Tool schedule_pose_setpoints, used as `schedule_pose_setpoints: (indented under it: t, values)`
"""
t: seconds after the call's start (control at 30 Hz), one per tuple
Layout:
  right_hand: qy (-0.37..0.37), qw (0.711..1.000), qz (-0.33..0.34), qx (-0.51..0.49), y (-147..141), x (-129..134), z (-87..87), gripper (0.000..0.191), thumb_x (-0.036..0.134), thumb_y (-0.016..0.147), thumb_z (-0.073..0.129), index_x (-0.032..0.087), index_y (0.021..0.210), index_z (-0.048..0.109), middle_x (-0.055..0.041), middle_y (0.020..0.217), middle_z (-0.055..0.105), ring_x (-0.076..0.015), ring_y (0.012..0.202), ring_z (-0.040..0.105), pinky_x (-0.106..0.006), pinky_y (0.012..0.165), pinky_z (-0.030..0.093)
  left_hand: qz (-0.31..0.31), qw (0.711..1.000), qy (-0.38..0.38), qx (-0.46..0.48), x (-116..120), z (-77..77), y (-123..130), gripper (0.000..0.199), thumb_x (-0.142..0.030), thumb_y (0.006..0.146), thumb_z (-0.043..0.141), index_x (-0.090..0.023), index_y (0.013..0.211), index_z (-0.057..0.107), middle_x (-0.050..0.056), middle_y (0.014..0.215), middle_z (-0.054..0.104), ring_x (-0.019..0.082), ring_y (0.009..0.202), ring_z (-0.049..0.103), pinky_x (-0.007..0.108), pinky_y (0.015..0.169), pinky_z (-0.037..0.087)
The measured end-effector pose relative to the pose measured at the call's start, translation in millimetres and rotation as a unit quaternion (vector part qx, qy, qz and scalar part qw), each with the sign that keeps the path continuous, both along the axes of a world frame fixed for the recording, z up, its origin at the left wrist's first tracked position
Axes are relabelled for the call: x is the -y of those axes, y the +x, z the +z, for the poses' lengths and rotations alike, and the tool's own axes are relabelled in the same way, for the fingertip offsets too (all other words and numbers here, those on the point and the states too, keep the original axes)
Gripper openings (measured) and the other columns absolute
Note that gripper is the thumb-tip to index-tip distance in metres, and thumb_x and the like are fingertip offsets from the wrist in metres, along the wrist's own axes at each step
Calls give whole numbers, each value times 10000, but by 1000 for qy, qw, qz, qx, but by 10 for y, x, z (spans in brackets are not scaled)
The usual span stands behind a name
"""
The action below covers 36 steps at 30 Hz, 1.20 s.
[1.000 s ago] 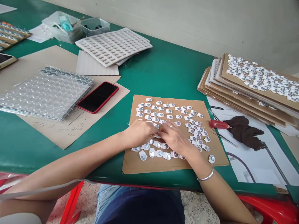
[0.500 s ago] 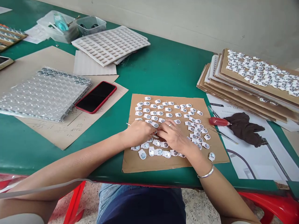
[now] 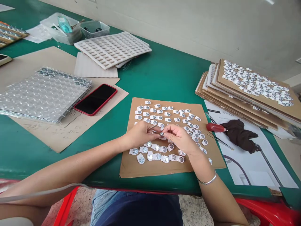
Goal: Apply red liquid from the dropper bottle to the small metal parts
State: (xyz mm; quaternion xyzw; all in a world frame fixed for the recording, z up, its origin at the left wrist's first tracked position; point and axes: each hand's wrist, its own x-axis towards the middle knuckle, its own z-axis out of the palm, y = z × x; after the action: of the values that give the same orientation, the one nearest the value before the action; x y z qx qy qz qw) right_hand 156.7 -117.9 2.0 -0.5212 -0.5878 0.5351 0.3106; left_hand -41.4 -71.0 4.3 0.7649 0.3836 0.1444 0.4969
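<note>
My left hand (image 3: 138, 135) and my right hand (image 3: 180, 138) meet above a brown cardboard sheet (image 3: 138, 168), fingertips pinched close together. Between them is a small round metallic piece (image 3: 161, 134), gripped by my right thumb and finger; my left fingertips touch or nearly touch it. A thin metal tool (image 3: 152, 127) shows at my left fingers; its exact kind is unclear. Rows of small round silvery discs on white tabs (image 3: 157, 156) lie on the cardboard around and beneath my hands, which hide some of them.
A red-cased phone (image 3: 96, 99) and a clear tray (image 3: 42, 97) lie left. Behind are a white slotted tray (image 3: 113, 48) and plastic boxes (image 3: 94, 29). Right are stacked cardboard sheets (image 3: 221, 86), a red bottle (image 3: 215, 127), tweezers (image 3: 221, 140) and a dark cloth (image 3: 240, 135).
Both hands have lifted slightly off the discs, and the small round piece now shows between the fingertips. The thin tool has shifted in my left hand. The view has tilted slightly.
</note>
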Motion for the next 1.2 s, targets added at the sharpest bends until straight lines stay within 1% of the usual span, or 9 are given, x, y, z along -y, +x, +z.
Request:
schedule_pose_setpoints:
  t: [0.13,0.2,0.27,0.37,0.47,0.63,0.9,1.03,1.2]
  values:
    - [-53,996,-4,-71,-39,-9,-63,138,325,816,570,189,833,556,-7,809,610,-116,783,605,-301,748,505,9,997,-73,7,-34,11,8,284,-337,755,610,-127,930,686,-49,497,478,49,424,303,185,388,245]
    - [-80,993,-14,-89,-40,-14,-83,154,332,802,587,189,849,553,-11,807,621,-121,784,622,-311,759,516,13,998,-67,-7,-45,45,1,254,-327,747,612,-133,891,691,-54,487,463,51,421,306,185,387,245]
    - [-111,990,-17,-80,-38,-12,-79,164,336,792,593,189,851,552,-5,762,622,-113,706,622,-298,697,526,25,999,-20,-29,-54,88,-16,223,-318,756,600,-151,866,699,-73,437,386,54,406,282,190,388,222]
    - [-102,994,-13,32,-50,23,-25,148,331,786,589,188,821,579,9,682,608,-91,555,556,-244,520,468,45,994,90,-52,-72,126,-56,213,-305,801,558,-161,830,712,-75,410,322,58,406,268,199,410,213]
    - [-16,984,-13,178,-89,96,49,129,313,800,565,195,790,615,2,687,625,-94,546,529,-234,483,405,42,984,159,-69,-97,106,-92,238,-315,821,548,-144,798,712,-56,427,391,64,426,313,203,431,236]
    - [52,954,32,294,-180,189,67,132,234,819,514,206,738,614,9,683,645,-102,564,538,-251,528,382,20,975,202,-85,-118,59,-114,217,-273,835,532,-150,819,710,-11,540,578,80,485,443,206,478,304]
    - [79,915,20,396,-242,192,11,169,186,799,501,203,726,652,-18,683,676,-132,572,562,-269,555,376,16,964,240,-111,-146,82,-139,200,-244,834,529,-174,817,717,7,612,646,117,570,556,217,511,355]
    - [69,901,35,426,-244,205,41,212,210,828,467,219,751,664,-15,720,690,-144,631,585,-272,600,390,-64,949,273,-144,-153,30,-137,205,-191,815,542,-210,929,710,28,831,706,173,785,632,241,601,418]
    - [67,898,7,435,-193,187,113,203,242,839,464,227,818,665,-12,753,699,-158,673,602,-285,622,401,-155,917,318,-181,-116,-37,-103,218,-199,808,570,-247,980,695,35,827,687,192,779,634,264,587,412]
